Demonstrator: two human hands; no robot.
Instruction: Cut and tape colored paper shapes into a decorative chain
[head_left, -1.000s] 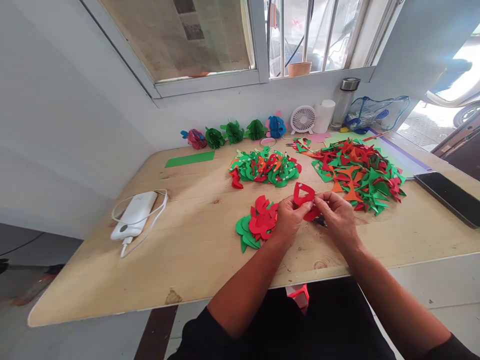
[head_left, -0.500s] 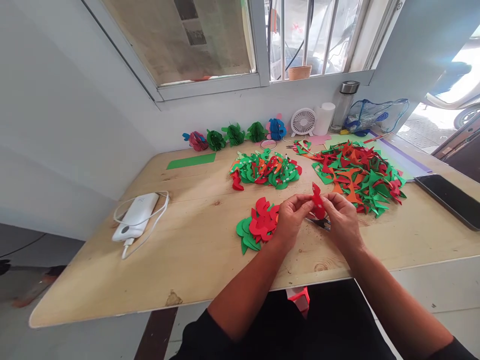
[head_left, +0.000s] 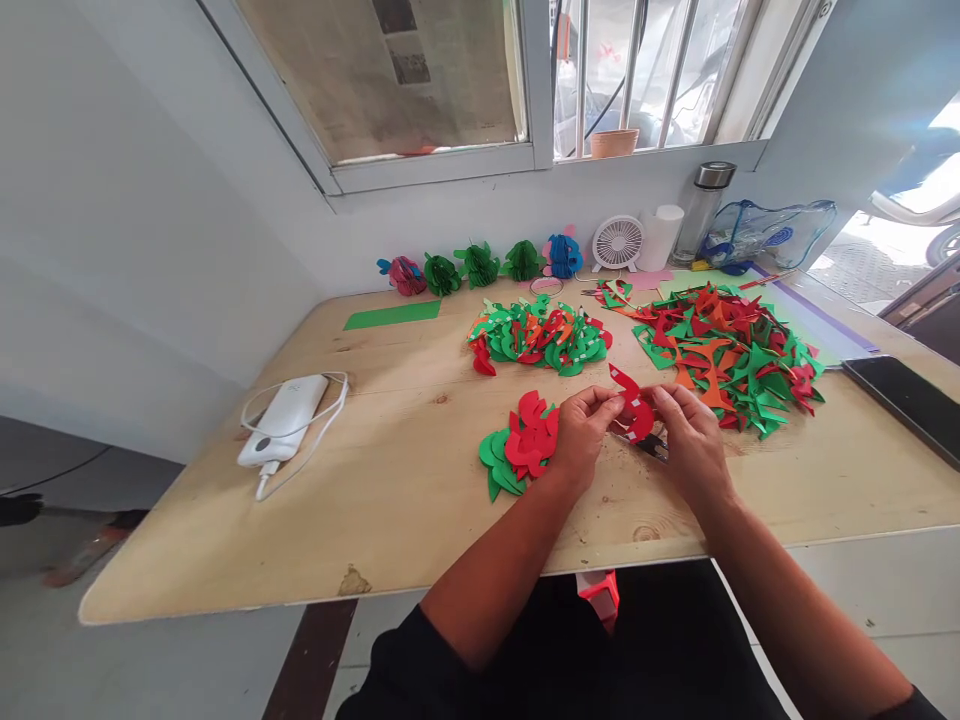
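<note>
Red cutout (head_left: 640, 420) hung above the table (head_left: 405, 420), over a dark tool (head_left: 654, 447). On my feed, the left hand (head_left: 583, 432) pinched its left edge, thumb against fingers; the right hand (head_left: 691, 430) had its fingertips at the other edge, but I couldn't tell whether they closed on it. I judged it light, thin and bendy, liable to crease, so I favoured a gentle, flat pinch on the broad curve, clear of the white patches (head_left: 635, 403).
</note>
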